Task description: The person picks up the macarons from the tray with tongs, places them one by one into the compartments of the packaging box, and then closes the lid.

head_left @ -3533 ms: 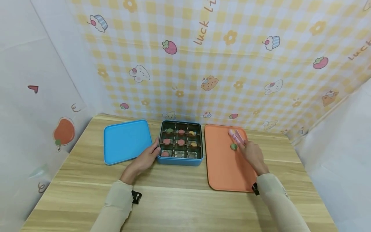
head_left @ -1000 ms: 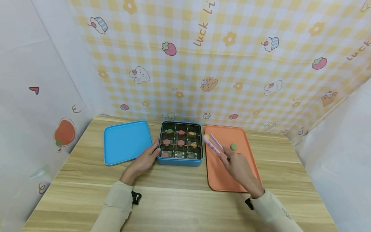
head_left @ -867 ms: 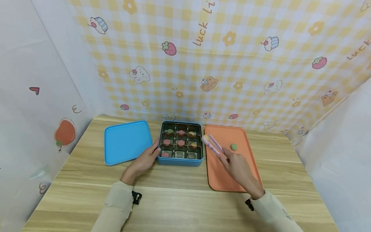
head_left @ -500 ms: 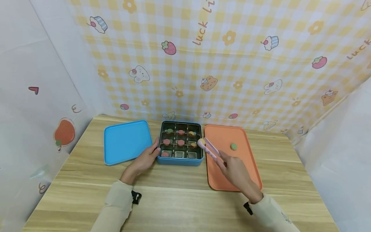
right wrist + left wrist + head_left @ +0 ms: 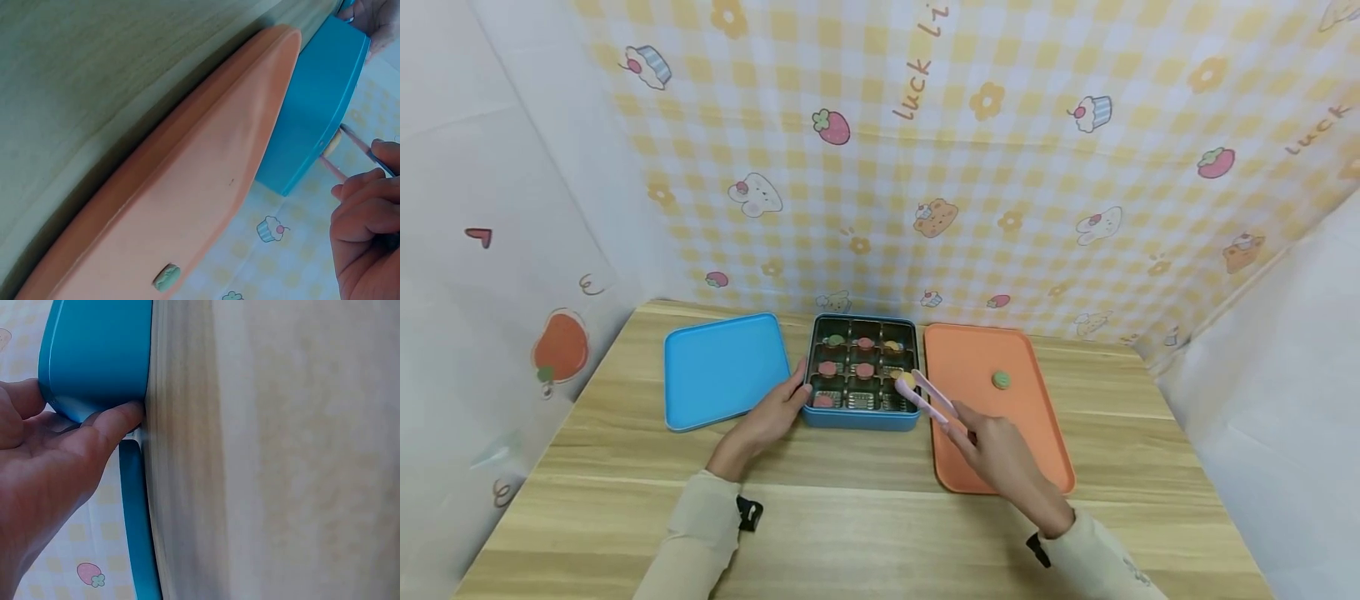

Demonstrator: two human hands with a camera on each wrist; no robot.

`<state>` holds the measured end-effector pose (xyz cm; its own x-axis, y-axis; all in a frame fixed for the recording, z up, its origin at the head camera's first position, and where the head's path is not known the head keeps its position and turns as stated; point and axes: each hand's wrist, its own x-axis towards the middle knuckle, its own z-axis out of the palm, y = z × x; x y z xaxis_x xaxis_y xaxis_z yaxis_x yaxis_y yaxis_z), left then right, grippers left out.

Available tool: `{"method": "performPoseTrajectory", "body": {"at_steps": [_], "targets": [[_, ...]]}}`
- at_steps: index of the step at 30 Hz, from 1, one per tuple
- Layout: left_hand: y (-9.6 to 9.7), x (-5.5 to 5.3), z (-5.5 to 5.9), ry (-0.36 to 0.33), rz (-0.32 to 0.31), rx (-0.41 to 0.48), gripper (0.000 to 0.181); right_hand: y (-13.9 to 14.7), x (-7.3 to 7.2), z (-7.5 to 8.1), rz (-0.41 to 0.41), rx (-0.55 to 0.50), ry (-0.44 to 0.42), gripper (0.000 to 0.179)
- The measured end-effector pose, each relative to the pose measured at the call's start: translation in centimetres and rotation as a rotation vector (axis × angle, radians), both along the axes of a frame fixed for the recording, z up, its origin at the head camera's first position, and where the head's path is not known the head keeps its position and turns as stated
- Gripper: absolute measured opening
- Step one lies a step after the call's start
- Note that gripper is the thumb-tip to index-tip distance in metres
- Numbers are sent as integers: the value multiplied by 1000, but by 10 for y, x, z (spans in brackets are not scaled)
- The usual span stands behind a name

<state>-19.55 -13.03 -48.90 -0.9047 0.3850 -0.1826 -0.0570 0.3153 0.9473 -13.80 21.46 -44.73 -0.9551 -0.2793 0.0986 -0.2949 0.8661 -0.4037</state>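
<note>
A blue tin (image 5: 859, 419) with a dark, divided insert stands mid-table. Green, pink and yellow macarons fill its back row. Two pink ones and a yellow one sit in the middle row, and another pink macaron (image 5: 823, 402) is at front left. My left hand (image 5: 772, 417) grips the tin's left side, thumb near the front corner; the left wrist view shows fingers at its rounded corner, down near the table. My right hand (image 5: 1002, 454) holds pink tongs (image 5: 934, 392), whose tips pinch a yellow macaron (image 5: 907, 382) over the tin's right-hand compartments.
An orange tray (image 5: 985, 350) lies right of the tin, bearing one green macaron (image 5: 1001, 380). Left of the tin lies a flat blue lid (image 5: 726, 371). A yellow checked cloth (image 5: 865, 167) hangs behind the wooden table (image 5: 835, 517).
The tongs have moved left from the orange tray to over the tin's right side, carrying the yellow macaron. My left hand has stayed at the tin.
</note>
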Motion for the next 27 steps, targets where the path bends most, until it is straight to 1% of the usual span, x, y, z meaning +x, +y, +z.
{"method": "performPoseTrajectory", "body": {"at_steps": [4, 7, 11, 17, 22, 27], "targets": [[0, 0, 2, 8, -7, 7, 59, -2, 1, 0, -9, -7, -22, 48], [0, 0, 1, -6, -3, -1, 59, -2, 1, 0, -14, -5, -24, 48], [0, 0, -1, -22, 12, -12, 59, -2, 1, -1, -3, 3, -19, 48], [-2, 1, 0, -3, 13, -14, 60, -4, 1, -2, 6, -13, -27, 48], [-2, 2, 3, -4, 21, -14, 60, -5, 1, -1, 26, -12, -28, 48], [0, 1, 2, 3, 21, -27, 60, -4, 3, 0, 29, -16, -39, 46]]}}
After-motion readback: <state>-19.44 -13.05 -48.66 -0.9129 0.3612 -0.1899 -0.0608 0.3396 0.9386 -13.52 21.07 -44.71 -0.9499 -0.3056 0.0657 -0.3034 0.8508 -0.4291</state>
